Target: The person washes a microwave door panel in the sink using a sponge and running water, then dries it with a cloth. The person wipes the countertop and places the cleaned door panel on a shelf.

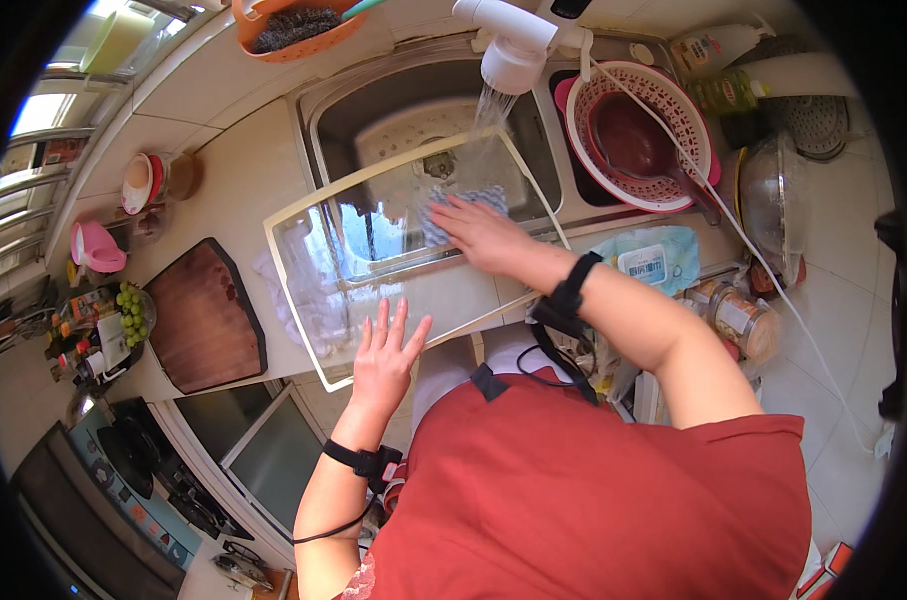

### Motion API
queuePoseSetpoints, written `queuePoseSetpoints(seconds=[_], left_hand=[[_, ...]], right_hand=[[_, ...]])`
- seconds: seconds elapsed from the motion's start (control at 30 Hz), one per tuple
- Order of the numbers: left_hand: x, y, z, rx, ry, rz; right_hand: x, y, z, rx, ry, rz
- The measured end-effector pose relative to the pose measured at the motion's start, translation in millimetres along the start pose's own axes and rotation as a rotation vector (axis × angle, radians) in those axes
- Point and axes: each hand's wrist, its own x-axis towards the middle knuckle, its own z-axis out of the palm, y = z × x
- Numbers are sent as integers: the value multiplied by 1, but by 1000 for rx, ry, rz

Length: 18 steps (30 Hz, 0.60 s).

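Observation:
A clear glass refrigerator shelf (314,262) with a cream-coloured rim lies tilted across the sink's front edge. Its far part is over the basin, and its near edge reaches past the counter towards my body. My right hand (483,234) presses a blue-and-white checked cloth (491,198) flat against the glass. Near the front rim, my left hand (384,360) rests on the shelf with fingers spread; its thumb is hard to make out. From the white faucet head (513,64), water sprays onto the shelf's far right corner.
Right of the steel sink (333,127) stands a white-and-pink colander (581,112) holding a dark red ladle (629,139). A wet-wipes pack (678,251) lies nearer me. To the left are a wooden cutting board (209,322), a crumpled pale cloth (277,289) and green grapes (130,311).

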Motion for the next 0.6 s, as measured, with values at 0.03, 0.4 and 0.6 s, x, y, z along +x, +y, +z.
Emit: queuePoseSetpoints(seconds=[0.03,0.4,0.6], left_hand=[[0,0,0,-4,10,0],[0,2,6,3,3,-4],[-2,0,8,-17,30,-3]], right_hand=[[-8,10,-2,3,78,80],[14,-15,24,75,-10,-150],[21,45,-21,-90,6,347]])
